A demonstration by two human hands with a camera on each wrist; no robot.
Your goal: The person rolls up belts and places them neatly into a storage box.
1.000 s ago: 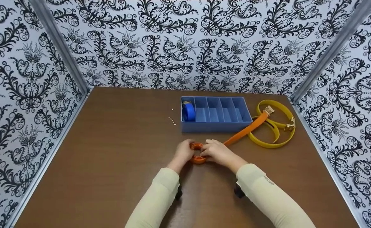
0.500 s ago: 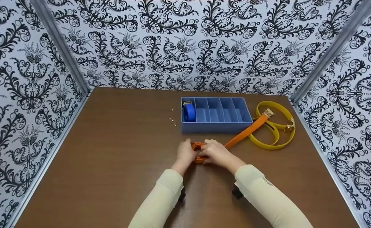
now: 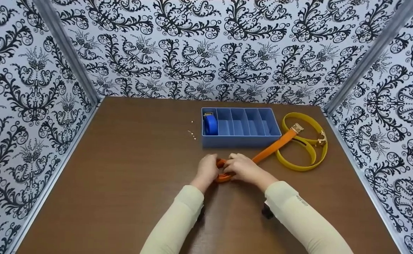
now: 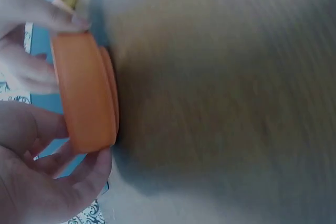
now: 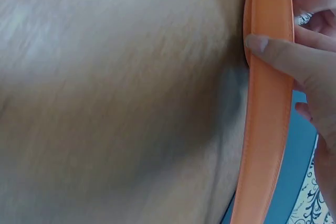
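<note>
An orange belt point(image 3: 223, 178) is wound into a coil between my two hands, close over the brown table. Its straight end runs off to the back right, with a gold buckle point(image 3: 297, 128) at the tip. My left hand point(image 3: 206, 169) grips the coil's left side, thumb and fingers curled at its edge. On the other side my right hand point(image 3: 243, 168) pinches the coil, its thumb lying across the outer face of the belt point(image 5: 269, 93) in the right wrist view. The left wrist view shows the coil's smooth outer turn point(image 4: 84, 93) with inner layers jutting past it.
Behind the hands stands a blue box point(image 3: 240, 141) with several compartments; a rolled blue belt point(image 3: 210, 125) sits in its leftmost one. A loosely looped yellow belt point(image 3: 300, 167) lies at right, under the orange belt's buckle end. Small bright specks point(image 3: 192, 134) show left of the box.
Both hands have shifted slightly right with the orange coil. The belt's buckle end has slid a little toward me, and the yellow belt's loops have moved slightly.
</note>
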